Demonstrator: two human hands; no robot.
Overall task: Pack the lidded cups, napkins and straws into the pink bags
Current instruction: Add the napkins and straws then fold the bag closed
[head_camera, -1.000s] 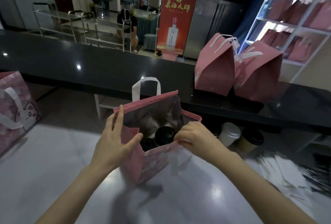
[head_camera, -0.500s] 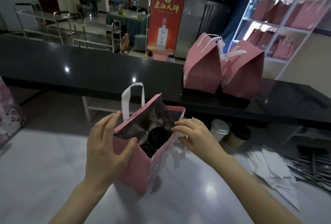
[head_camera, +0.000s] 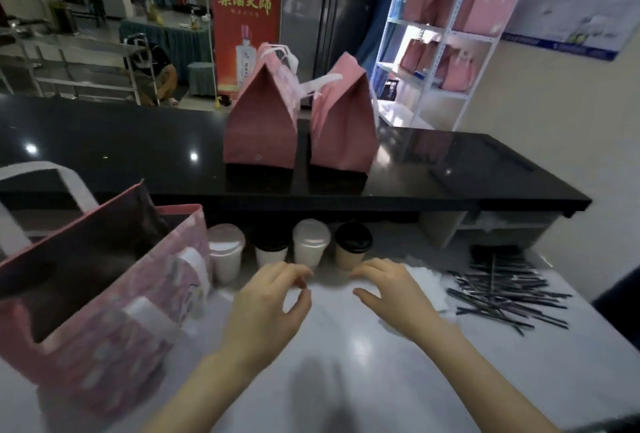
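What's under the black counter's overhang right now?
Under the black counter stands a row of four: leftmost cup white-lidded, second cup black-lidded, third cup white-lidded, rightmost cup black-lidded. Behind them is deep shadow; anything there is hidden.

Open pink bag — motion-blurred, cut off by the left edge, its dark interior unreadable; napkins, a white smear partly behind the right hand; both forearms cut by the bottom edge — print on the wall poster too small to read.
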